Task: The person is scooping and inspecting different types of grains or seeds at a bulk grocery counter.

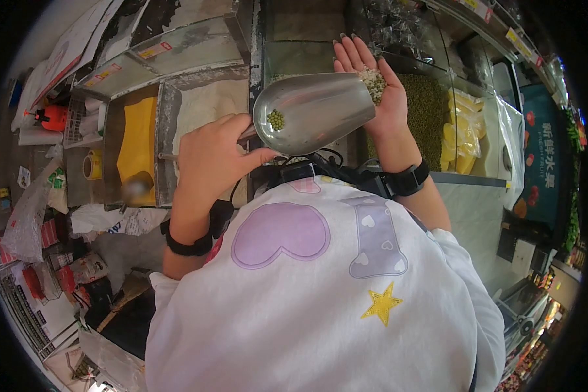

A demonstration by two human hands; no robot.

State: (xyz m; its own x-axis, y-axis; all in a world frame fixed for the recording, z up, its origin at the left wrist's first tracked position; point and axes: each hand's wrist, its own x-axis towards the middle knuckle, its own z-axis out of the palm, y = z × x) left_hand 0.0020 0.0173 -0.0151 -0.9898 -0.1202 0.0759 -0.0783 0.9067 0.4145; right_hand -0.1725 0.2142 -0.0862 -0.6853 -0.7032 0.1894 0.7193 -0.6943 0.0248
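A large metal scoop (320, 108) is gripped at its handle by my left hand (210, 157). Some green beans (276, 119) lie at the scoop's closed end. My right hand (391, 98) is palm up with its fingers stretched out, and a small heap of pale and greenish grains (373, 85) rests on it. The scoop's open lip is right beside that palm and hides part of it. Behind and to the right of my right hand is a bin of green beans (424, 111).
Bins of yellow grain (137, 137) and white powder (209, 104) are at the left, with glass dividers behind. Bagged yellow goods (464, 124) sit at the right. A red spray bottle (52, 118) and a tape roll (93, 164) stand far left.
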